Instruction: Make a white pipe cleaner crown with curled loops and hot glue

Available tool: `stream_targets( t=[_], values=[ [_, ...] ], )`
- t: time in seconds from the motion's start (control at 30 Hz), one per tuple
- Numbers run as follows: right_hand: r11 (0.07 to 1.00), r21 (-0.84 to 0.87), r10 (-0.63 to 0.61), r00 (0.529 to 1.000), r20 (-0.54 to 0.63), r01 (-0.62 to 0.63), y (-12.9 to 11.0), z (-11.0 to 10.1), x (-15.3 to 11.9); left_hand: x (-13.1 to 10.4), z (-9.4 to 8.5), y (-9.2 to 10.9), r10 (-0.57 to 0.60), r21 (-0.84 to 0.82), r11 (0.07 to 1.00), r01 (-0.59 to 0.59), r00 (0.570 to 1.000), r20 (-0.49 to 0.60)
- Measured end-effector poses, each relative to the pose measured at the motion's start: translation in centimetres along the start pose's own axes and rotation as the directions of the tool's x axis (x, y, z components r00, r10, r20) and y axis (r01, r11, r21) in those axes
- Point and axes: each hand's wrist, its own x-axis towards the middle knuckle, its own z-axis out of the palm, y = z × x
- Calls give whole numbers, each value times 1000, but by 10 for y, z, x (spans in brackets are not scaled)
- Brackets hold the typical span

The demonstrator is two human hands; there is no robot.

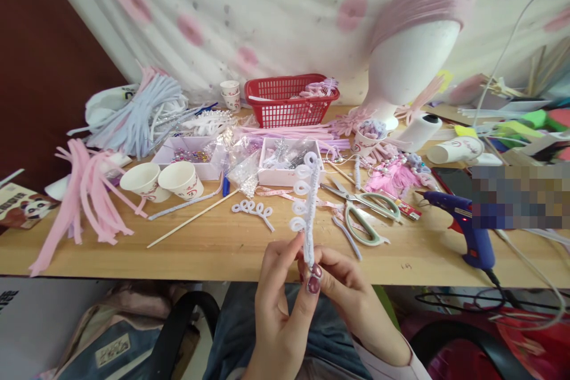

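Note:
My left hand point(285, 309) and my right hand point(351, 294) meet in front of the table's edge, both pinching the lower end of a pale lilac looped pipe-cleaner piece point(312, 214). It stands upright, with several small loops along its left side. On the table to its left lies a separate curled pipe cleaner point(253, 209) with similar loops. Green-handled scissors point(363, 225) rest open to the right, beside a short lilac pipe-cleaner strip point(347, 238).
Paper cups point(181, 181), pink pipe cleaners point(89, 196) and a wooden stick point(191, 218) lie left. Behind stand bead boxes point(289, 175), a red basket point(291, 110) and a white foam head point(409, 65). A blue glue gun point(472, 228) with a cord is right.

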Motion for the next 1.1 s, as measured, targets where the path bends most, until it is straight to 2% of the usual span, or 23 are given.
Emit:
stream_targets(
  t=[0.37,0.7,0.93,1.0,1.1],
  values=[
    [999,-37,15,997,-74,-18,1,-1,-2,-2,1,-1,26,63,998,-24,999,-44],
    [1000,-6,15,993,-120,-15,3,0,0,-1,-3,0,172,249,954,-169,985,12],
    [1000,18,3,990,-138,0,0,-5,1,0,-6,-3,256,329,903,-278,960,109],
    [1000,0,-6,989,-150,6,0,-7,1,-3,-3,-5,212,277,933,-227,974,84],
    [999,-41,-31,986,-166,24,-1,-8,2,-5,4,-3,37,1,999,-37,995,-97]
  ],
)
